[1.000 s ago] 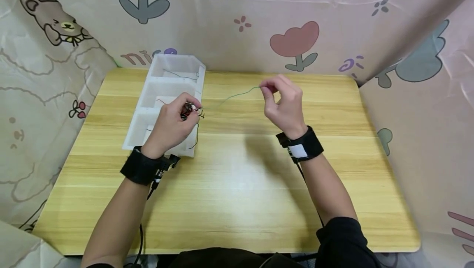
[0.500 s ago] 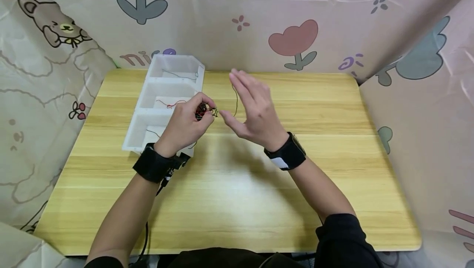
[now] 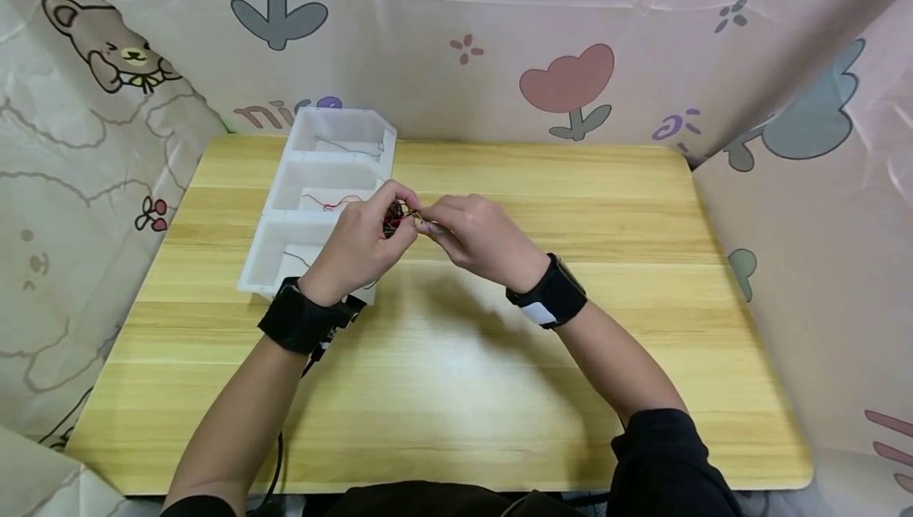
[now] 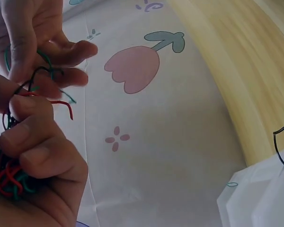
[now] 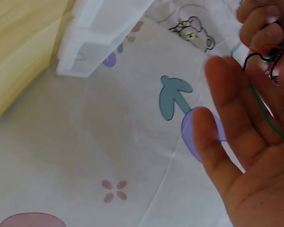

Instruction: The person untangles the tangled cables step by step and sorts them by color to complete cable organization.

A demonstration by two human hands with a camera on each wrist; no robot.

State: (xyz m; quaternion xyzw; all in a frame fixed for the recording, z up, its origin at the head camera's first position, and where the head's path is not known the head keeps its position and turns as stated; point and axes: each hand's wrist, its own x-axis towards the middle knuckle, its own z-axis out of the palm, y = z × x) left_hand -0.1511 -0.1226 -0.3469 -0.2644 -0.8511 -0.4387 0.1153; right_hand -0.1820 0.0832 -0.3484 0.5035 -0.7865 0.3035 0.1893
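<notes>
A tangled bundle of thin red, black and green wires (image 3: 393,220) sits in the curled fingers of my left hand (image 3: 360,241), near the tray's right side. Loose wire ends stick out past the left thumb and fingertip; a red end (image 4: 61,102) shows in the left wrist view. My right hand (image 3: 492,241) meets the left one, its thumb and index finger pinching at the wire ends. In the right wrist view a green wire (image 5: 262,106) runs across the right palm, while the other fingers are loosely extended. Which exact wire the right fingertips pinch is hidden.
Beneath and behind the left hand stands a white three-compartment tray (image 3: 269,212) on the wooden table (image 3: 456,390). A red wire (image 3: 331,204) lies in its middle compartment, a thin wire (image 3: 349,147) in the far one, a dark wire (image 3: 296,256) in the near one.
One second ago the right hand held a green wire stretched out to the right. It spread its fingers beside the bundle, then closed them on the wire ends. The left hand shifted slightly right.
</notes>
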